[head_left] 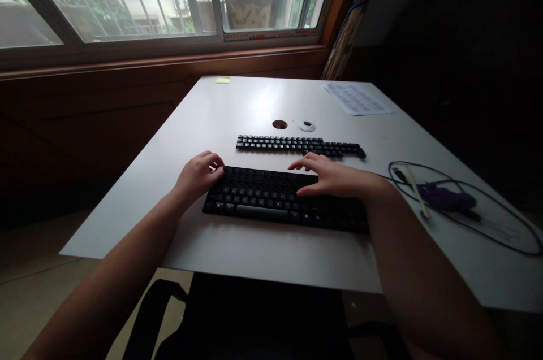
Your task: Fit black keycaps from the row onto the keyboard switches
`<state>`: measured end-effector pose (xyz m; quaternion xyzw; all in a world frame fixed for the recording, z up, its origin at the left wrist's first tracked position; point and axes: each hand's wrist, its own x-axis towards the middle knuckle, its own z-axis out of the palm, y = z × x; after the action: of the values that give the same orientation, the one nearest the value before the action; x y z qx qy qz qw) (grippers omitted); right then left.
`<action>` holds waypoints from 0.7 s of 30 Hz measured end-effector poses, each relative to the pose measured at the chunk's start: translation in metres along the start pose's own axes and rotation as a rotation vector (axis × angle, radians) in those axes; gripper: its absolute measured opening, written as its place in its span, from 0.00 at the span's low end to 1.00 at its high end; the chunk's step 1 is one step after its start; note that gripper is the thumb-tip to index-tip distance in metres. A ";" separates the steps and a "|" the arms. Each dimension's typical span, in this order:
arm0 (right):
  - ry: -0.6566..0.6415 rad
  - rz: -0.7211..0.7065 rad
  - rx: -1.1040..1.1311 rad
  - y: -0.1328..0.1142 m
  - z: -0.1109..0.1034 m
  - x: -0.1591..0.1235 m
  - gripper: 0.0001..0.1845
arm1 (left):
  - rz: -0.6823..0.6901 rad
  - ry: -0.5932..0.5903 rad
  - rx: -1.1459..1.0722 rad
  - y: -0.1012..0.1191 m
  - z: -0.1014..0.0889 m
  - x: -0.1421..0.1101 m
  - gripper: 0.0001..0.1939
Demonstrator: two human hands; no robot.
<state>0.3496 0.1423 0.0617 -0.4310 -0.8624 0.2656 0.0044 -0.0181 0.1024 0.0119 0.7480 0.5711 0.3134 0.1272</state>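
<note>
A black keyboard (pixel 258 202) lies on the white table in front of me. Caps cover its lower rows, while the upper rows look bare of them. My left hand (pixel 200 174) is closed at the keyboard's upper left corner, thumb and fingertips on the edge. Over the right half of the keyboard is my right hand (pixel 326 176), its thumb and fingers spread and nothing visible between them. Removed keycaps (pixel 275 144) stand in neat rows just behind the keyboard, partly covered by my right fingers at their near side.
To the right lie a looped black cable (pixel 500 213), a small pale-handled brush (pixel 418 193) and a purple item (pixel 445 197). Printed sheets (pixel 358 99) and a yellow note (pixel 223 80) rest at the back. A round hole (pixel 280 124) sits beside its cover (pixel 307 126).
</note>
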 end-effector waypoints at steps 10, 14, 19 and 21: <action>-0.081 -0.008 0.121 0.003 0.004 0.003 0.44 | 0.003 0.008 -0.001 0.000 0.000 0.000 0.06; -0.075 -0.008 0.112 0.004 0.005 0.004 0.43 | -0.004 0.004 0.001 0.000 0.000 0.000 0.06; -0.068 0.002 0.103 0.002 0.005 0.004 0.42 | -0.001 0.003 0.007 0.000 0.000 0.000 0.06; -0.069 0.000 0.103 0.001 0.005 0.004 0.41 | 0.001 0.003 0.002 0.000 0.000 0.000 0.06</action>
<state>0.3466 0.1438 0.0555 -0.4209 -0.8472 0.3242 -0.0034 -0.0178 0.1024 0.0119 0.7481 0.5710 0.3138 0.1253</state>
